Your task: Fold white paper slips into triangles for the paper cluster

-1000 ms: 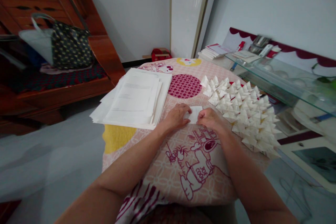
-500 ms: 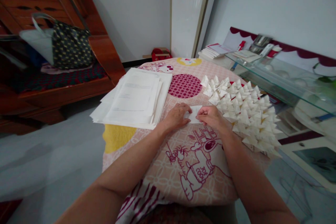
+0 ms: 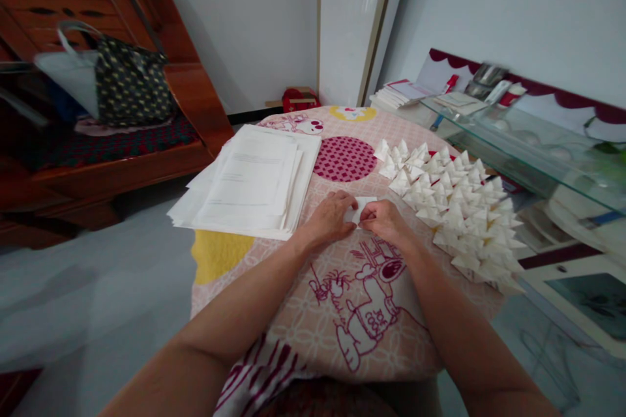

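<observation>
A small piece of white paper (image 3: 366,201) lies on the cloth-covered table (image 3: 313,332), partly hidden under my fingers. My left hand (image 3: 332,214) has its fingers curled over the paper's left side. From the right, my right hand (image 3: 384,218) pinches the paper, its fingertips close to the left thumb. To the right of my hands stand many folded white paper pieces (image 3: 454,202) with pointed tips, packed in rows. On the left lies a stack of printed sheets (image 3: 249,176).
A glass-topped stand (image 3: 528,143) with cups and papers borders the table on the right. A wooden bench (image 3: 190,104) holding a dark patterned bag (image 3: 132,81) is at the left. Behind the table stands a tall white cabinet-like unit (image 3: 349,26).
My right hand has slid left along the paper, closer to my left hand, and less of the paper shows. My left hand has hardly moved.
</observation>
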`<state>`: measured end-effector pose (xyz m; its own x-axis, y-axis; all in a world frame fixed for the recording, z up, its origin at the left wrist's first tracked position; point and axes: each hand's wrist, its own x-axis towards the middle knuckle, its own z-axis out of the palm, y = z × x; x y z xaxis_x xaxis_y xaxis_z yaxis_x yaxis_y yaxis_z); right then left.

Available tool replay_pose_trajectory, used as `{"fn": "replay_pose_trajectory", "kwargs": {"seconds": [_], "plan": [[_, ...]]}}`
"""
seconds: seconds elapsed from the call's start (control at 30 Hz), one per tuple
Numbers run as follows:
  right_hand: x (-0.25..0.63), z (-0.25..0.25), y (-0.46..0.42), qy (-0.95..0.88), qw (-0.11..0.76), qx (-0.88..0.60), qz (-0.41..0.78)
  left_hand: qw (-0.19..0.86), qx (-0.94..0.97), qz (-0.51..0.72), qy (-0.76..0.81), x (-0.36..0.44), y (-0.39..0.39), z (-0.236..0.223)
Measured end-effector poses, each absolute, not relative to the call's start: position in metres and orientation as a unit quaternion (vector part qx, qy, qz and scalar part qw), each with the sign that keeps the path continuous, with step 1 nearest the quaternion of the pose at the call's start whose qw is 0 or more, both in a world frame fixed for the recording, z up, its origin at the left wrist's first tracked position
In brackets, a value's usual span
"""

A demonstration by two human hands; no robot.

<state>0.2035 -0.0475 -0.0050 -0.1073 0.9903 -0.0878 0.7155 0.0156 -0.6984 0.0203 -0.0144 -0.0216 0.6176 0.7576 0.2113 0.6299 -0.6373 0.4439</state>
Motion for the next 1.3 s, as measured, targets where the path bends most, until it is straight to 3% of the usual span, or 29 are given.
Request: {"fn": "replay_pose_trajectory", "kwargs": {"seconds": [0.47,0.93,1.3], "plan": [[0.205,-0.010,-0.047,-0.670,0.269,-0.612,0.324,0.253,0.916,0.132,0.282,-0.016,0.012,-0.027],[0.206,-0.003,-0.049,-0.672,0.226,-0.629,0.317,0.299,0.916,0.058,0.261,-0.036,0.017,-0.012],[0.191,0.001,-0.057,-0.801,0.128,-0.568,0.141,0.232,0.916,0.143,0.292,-0.018,0.010,-0.018]]}}
